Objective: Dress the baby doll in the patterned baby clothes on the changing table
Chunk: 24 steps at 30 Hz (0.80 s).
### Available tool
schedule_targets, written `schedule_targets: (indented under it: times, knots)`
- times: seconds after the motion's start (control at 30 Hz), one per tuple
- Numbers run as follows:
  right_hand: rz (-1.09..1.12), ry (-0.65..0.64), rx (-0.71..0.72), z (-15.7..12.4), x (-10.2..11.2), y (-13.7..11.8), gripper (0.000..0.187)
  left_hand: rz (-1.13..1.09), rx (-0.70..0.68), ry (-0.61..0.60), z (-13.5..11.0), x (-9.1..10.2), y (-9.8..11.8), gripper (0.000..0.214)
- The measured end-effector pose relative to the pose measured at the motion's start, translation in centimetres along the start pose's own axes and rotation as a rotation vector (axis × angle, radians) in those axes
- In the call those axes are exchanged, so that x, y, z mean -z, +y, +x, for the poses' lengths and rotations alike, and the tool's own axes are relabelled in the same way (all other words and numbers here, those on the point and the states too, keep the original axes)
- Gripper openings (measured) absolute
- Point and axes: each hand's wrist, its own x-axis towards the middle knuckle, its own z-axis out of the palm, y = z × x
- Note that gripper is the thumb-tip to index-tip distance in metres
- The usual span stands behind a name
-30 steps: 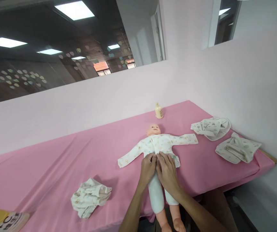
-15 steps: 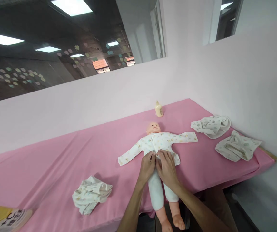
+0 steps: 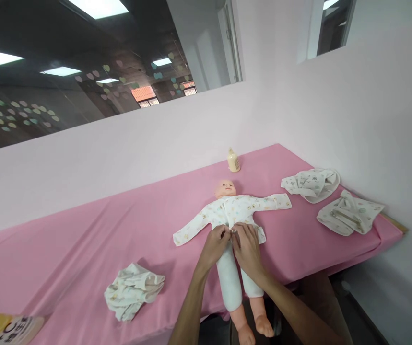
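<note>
Pink-covered table (image 3: 83, 239); doll (image 3: 229, 280) face-up nr its near edge, right of ctr, feet past it. Printed top (image 3: 238, 207) on doll, sleeves spread L & R. L hand (image 3: 216, 245): fingers narrow, apparently pinching top's front. R hand (image 3: 248, 247): curled alongside, can't tell if gripping. Best: align front edges, fingertips only, no tugging.

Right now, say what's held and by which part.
The left hand and right hand seem to pinch the patterned top at its lower front.
</note>
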Motion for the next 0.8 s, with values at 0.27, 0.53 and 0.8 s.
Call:
schedule_targets:
  times: [0.27, 0.53, 0.8]
  knots:
    - [-0.060, -0.023, -0.017, 0.3, 0.4, -0.6, 0.012, -0.088, 0.052, -0.007, 0.0, -0.1, 0.1, 0.031]
    - [0.011, 0.041, -0.030, 0.0, -0.1, 0.2, 0.016, -0.183, 0.082, 0.054, 0.0, -0.7, 0.1, 0.028]
    - [0.052, -0.009, 0.031, -2.3, 1.4, 1.4, 0.022, 0.121, -0.029, 0.282, -3.8, -1.6, -1.7, 0.039]
